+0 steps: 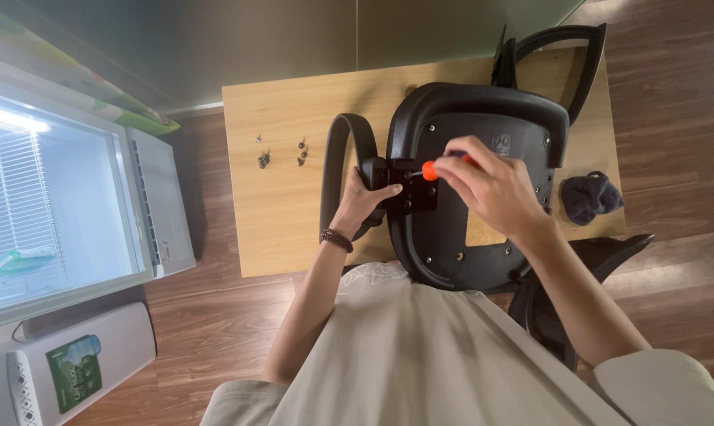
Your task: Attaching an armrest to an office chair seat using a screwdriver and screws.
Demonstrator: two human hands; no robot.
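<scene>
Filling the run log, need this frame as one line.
left hand: grips armrest bracket | right hand: holds orange-handled screwdriver, tip at bracket | chair seat: upside down on table | loose screws: on table, left of armrest

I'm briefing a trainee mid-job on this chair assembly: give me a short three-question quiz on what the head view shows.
1. True or false: the right hand holds an orange-handled screwdriver against the black bracket on the upturned seat base.
2. What does the left hand grip? A) the dark cloth B) the black armrest C) the loose screws
3. Where do the loose screws lie?

Key: 1 true. 2 B. 3 On the wooden table, left of the armrest.
</scene>
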